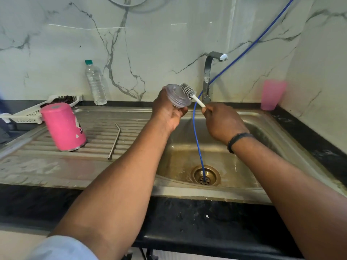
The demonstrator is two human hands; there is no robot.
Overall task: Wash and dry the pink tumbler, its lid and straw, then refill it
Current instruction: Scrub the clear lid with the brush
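Observation:
My left hand [167, 111] grips the clear round lid [176, 95] above the left edge of the sink [262, 132]. My right hand [223, 122] holds the white handle of a grey bristle brush [188, 90], whose head lies against the lid's face. The pink tumbler [62, 126] stands upside down and tilted on the ribbed drainboard [105, 139] at the left. The bent metal straw [114, 140] lies on the drainboard just right of the tumbler.
A steel tap [208, 76] rises behind the sink. A blue hose [197, 139] runs down into the drain [205, 175]. A clear water bottle [95, 83] and a white rack [33, 111] stand at the back left; a pink plastic cup [272, 94] sits at the back right.

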